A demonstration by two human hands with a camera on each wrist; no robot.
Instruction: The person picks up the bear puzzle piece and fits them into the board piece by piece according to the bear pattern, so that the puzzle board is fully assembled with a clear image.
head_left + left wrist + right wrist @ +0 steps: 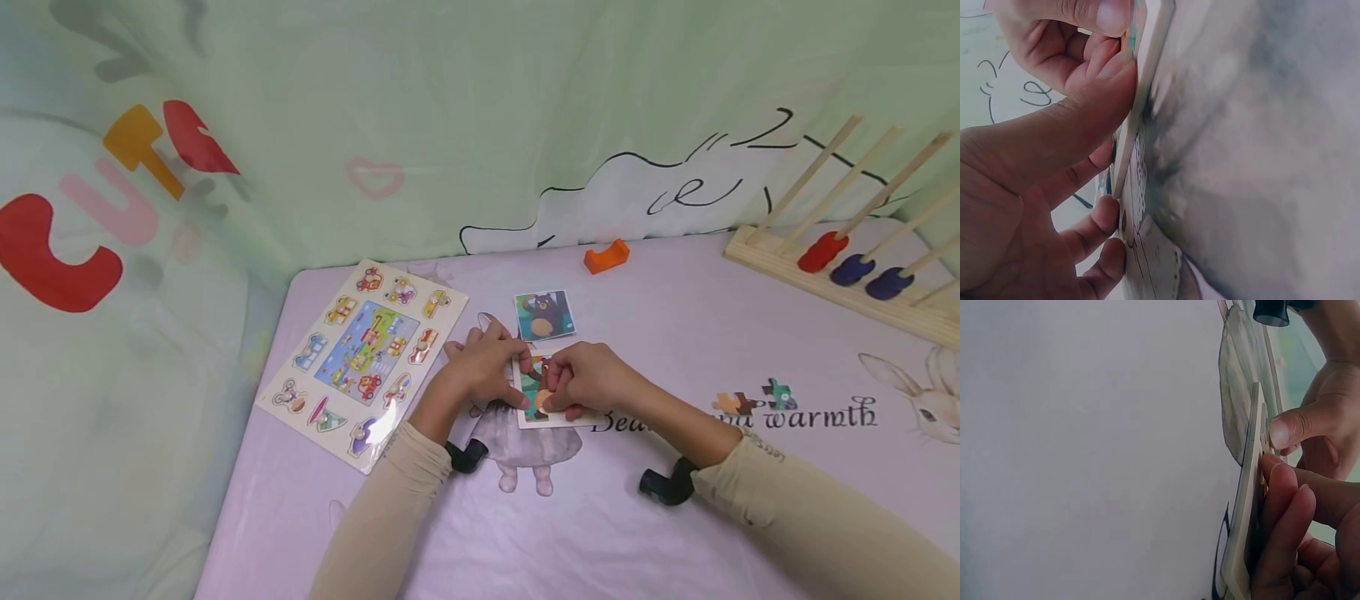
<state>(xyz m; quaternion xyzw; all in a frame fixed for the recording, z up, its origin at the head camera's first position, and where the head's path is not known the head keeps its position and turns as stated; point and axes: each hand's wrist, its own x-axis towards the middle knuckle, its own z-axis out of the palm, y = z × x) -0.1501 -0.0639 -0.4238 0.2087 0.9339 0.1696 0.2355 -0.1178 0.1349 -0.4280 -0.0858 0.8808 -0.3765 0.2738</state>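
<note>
A small jigsaw board [551,422] with a bear picture lies on the table, partly covered by both hands. My left hand [486,367] spans its left side, the thumb pressing on the picture and the other fingers spread by the edge. From the right, my right hand [592,377] pinches a puzzle piece [551,403] at the board's face, its fingers curled. In the right wrist view both hands meet over the pale board [1244,506]. Just beyond the board is a square bear picture card [545,315].
A vehicle peg puzzle [300,406] lies at the left. Loose jigsaw pieces [780,393] sit to the right. An orange block [607,257] is near the back edge, and a wooden rod stand [847,287] with red and blue beads occupies the back right.
</note>
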